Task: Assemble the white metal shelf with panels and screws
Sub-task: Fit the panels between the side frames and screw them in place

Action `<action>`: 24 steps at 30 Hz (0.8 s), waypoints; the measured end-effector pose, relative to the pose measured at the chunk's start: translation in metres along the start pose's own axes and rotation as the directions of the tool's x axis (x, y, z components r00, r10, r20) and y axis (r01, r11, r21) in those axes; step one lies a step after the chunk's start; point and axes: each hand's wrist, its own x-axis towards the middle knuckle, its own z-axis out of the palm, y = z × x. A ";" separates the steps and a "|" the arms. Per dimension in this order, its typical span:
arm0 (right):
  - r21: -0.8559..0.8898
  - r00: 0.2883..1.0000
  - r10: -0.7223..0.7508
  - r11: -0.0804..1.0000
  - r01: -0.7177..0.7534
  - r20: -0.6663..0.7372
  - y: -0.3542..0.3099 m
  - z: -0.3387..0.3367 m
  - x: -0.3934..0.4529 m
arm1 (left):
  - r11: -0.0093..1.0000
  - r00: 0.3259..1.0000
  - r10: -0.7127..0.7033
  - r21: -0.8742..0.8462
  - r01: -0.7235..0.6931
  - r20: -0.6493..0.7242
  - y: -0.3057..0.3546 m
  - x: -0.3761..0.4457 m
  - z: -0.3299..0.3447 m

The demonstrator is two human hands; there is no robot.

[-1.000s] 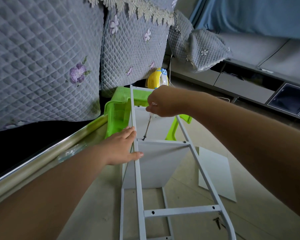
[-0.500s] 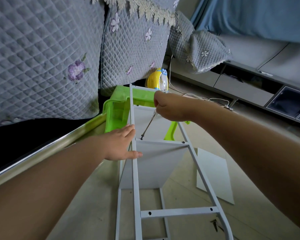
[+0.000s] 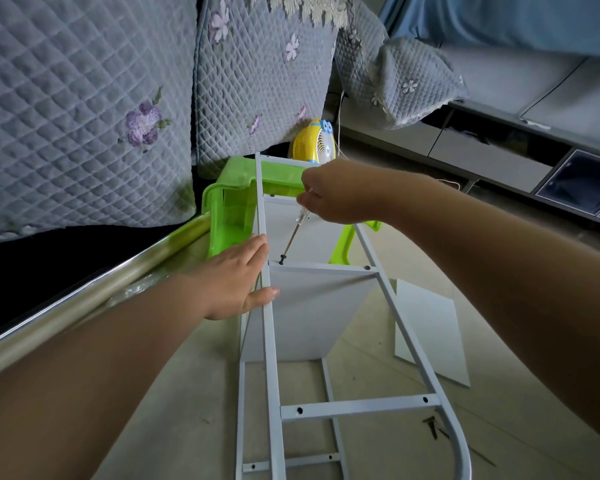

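The white metal shelf frame (image 3: 361, 408) lies on its side on the floor, stretching away from me. A white panel (image 3: 305, 320) sits fixed between its rails. My left hand (image 3: 238, 284) rests with straight fingers against the left rail beside the panel, thumb over the rail. My right hand (image 3: 329, 195) grips a screwdriver (image 3: 293, 233) by its handle. The tip stands on a dark screw (image 3: 282, 260) at the crossbar's left end. Another screw (image 3: 367, 268) sits at the crossbar's right end.
A loose white panel (image 3: 430, 330) lies on the floor right of the frame, with loose dark screws (image 3: 432, 426) nearer me. A green plastic stool (image 3: 229, 206) props the frame's far end. A yellow fan (image 3: 314, 143), a quilted sofa (image 3: 84, 109) and a metal bar (image 3: 84, 299) stand nearby.
My right hand has shifted a little while holding the screwdriver on the screw. My left hand stays on the left rail.
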 end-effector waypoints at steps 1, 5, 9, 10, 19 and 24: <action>0.021 1.000 0.004 1.000 -0.004 0.007 0.000 0.002 0.000 | 1.000 1.000 -0.002 0.004 0.002 -0.003 -0.001 0.000 0.001; 0.163 1.000 0.028 0.986 -0.027 -0.004 0.002 0.008 -0.003 | 0.999 1.000 0.002 0.048 -0.001 -0.021 -0.001 0.003 0.001; 0.157 0.999 -0.027 0.987 0.034 -0.046 0.002 0.013 -0.003 | 0.994 1.000 -0.002 0.113 0.005 -0.020 -0.002 0.005 0.001; 0.137 0.998 -0.033 0.990 0.042 -0.062 0.002 0.015 -0.002 | 0.992 1.000 -0.002 0.127 0.005 -0.021 -0.002 0.005 0.001; -0.049 0.990 0.007 0.999 -0.014 -0.143 -0.002 0.009 -0.001 | 0.964 1.000 -0.029 0.263 0.031 -0.011 0.002 0.004 0.001; -0.034 0.993 0.026 0.999 -0.030 -0.113 -0.001 0.009 -0.001 | 0.972 0.999 -0.026 0.234 0.030 -0.019 0.004 0.004 0.000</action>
